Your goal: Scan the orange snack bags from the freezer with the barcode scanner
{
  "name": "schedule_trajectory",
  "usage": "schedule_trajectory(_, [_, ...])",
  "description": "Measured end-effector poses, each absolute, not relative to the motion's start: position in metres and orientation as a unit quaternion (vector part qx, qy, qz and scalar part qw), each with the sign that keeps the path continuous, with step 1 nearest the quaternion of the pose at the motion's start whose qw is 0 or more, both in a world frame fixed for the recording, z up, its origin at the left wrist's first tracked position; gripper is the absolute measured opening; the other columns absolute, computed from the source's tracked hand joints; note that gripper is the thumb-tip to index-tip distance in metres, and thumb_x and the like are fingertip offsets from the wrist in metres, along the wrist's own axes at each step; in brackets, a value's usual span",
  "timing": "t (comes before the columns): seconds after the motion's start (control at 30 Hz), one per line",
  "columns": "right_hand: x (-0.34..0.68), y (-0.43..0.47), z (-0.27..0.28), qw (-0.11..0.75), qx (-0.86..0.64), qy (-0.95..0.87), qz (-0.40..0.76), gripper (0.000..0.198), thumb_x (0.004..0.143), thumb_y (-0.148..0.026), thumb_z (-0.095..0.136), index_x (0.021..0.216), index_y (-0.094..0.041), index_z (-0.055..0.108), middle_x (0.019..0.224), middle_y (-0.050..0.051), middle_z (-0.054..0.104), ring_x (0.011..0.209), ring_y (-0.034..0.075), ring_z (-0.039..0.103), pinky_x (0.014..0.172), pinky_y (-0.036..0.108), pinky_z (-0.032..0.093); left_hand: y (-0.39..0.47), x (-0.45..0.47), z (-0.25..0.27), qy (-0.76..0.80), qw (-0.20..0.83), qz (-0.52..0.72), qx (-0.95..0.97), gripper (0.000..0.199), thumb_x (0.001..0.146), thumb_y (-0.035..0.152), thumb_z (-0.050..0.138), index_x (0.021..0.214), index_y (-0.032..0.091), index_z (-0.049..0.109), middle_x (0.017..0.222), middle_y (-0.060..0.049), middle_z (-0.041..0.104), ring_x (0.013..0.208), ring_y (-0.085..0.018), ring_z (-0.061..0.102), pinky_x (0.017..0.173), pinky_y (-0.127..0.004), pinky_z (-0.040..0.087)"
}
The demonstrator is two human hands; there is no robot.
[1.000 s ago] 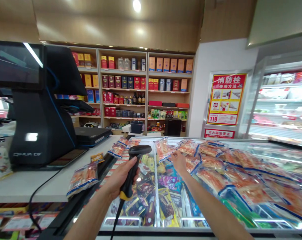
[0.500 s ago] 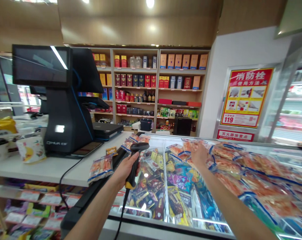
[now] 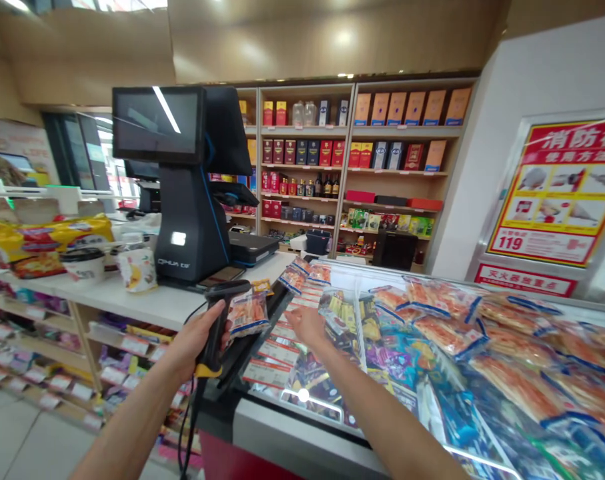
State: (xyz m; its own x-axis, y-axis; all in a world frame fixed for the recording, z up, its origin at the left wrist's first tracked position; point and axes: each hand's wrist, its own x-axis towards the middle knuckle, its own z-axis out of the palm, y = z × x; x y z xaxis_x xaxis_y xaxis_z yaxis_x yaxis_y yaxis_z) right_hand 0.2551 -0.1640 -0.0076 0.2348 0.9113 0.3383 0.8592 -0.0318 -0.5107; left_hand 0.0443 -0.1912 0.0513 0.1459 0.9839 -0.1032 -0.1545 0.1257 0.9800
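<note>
My left hand (image 3: pixel 195 343) is wrapped around the handle of a black and yellow barcode scanner (image 3: pixel 216 330), its cable hanging down. Just beyond the scanner, a clear bag of bread (image 3: pixel 249 312) with a blue edge lies at the counter's side. My right hand (image 3: pixel 308 327) is over the price labels (image 3: pixel 272 350) on the freezer's glass top, with its fingers partly stretched out to the left. Nothing shows in that hand. More bagged bread (image 3: pixel 447 333) is piled on the glass to the right, and smaller bags (image 3: pixel 302 275) lie at the far left corner.
A black checkout terminal (image 3: pixel 182 220) stands on the white counter (image 3: pixel 177 303), near paper cups (image 3: pixel 137 267) and yellow snack packs (image 3: pixel 52 240). Colourful frozen packs (image 3: pixel 382 360) show through the freezer glass. Behind are shelves of boxes (image 3: pixel 302 153).
My right hand has moved left, off the piled bread bags to the price labels. The scanner has come left and lower, in front of the single bread bag. The view has swung left.
</note>
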Motion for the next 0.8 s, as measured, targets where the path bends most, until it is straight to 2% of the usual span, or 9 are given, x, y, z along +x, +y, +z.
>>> schedule_trajectory(0.13, [0.220,-0.154,-0.004,0.272,-0.725,-0.625,0.096,0.048,0.071,-0.056,0.032,0.065,-0.021,0.064,0.077,0.007,0.064,0.082,0.023,0.055,0.070,0.034,0.035,-0.189,0.031,0.050,0.446,0.607,0.486,0.444,0.030,0.062,0.045,0.055,0.065,0.016,0.050,0.046,0.003,0.051,0.036,-0.008,0.046,0.034,-0.018,0.038])
schedule_trajectory(0.23, [0.205,-0.149,-0.005,0.283,-0.735,-0.604,0.123,0.043,0.068,-0.055,0.038,0.065,-0.021,0.064,0.076,0.006,0.064,0.080,0.022,0.056,0.067,0.032,0.036,-0.191,0.032,0.052,0.442,0.606,0.486,0.448,0.029,0.062,0.045,0.055,0.066,0.017,0.051,0.045,0.003,0.050,0.037,-0.008,0.046,0.034,-0.017,0.037])
schedule_trajectory(0.33, [0.208,-0.145,-0.007,0.328,-0.734,-0.579,0.138,0.028,0.071,-0.040,0.042,0.069,-0.022,0.063,0.075,0.003,0.064,0.072,0.017,0.057,0.060,0.025,0.037,-0.196,0.039,0.057,0.429,0.622,0.468,0.458,0.031,0.063,0.046,0.053,0.060,0.015,0.049,0.046,0.002,0.050,0.036,-0.007,0.045,0.033,-0.017,0.035])
schedule_trajectory(0.43, [0.237,-0.143,-0.006,0.392,-0.726,-0.557,0.102,0.023,0.072,-0.031,0.040,0.069,-0.020,0.061,0.072,0.001,0.063,0.069,0.013,0.056,0.058,0.021,0.037,-0.203,0.051,0.062,0.418,0.632,0.446,0.477,0.033,0.064,0.047,0.051,0.057,0.015,0.048,0.044,0.002,0.049,0.035,-0.007,0.043,0.034,-0.017,0.035])
schedule_trajectory(0.7, [0.369,-0.169,-0.001,0.517,-0.715,-0.469,-0.012,0.025,0.071,-0.033,0.039,0.067,-0.018,0.058,0.069,0.003,0.062,0.068,0.016,0.056,0.063,0.023,0.037,-0.221,0.107,0.067,0.349,0.682,0.365,0.529,0.035,0.066,0.049,0.048,0.058,0.015,0.049,0.042,0.003,0.046,0.035,-0.006,0.040,0.034,-0.017,0.033])
schedule_trajectory(0.8, [0.407,-0.183,-0.002,0.546,-0.707,-0.449,-0.034,0.024,0.069,-0.033,0.040,0.066,-0.017,0.057,0.067,0.004,0.061,0.067,0.016,0.055,0.064,0.024,0.038,-0.229,0.131,0.069,0.334,0.685,0.354,0.543,0.032,0.065,0.047,0.051,0.060,0.015,0.049,0.049,0.002,0.050,0.037,-0.005,0.042,0.036,-0.017,0.034])
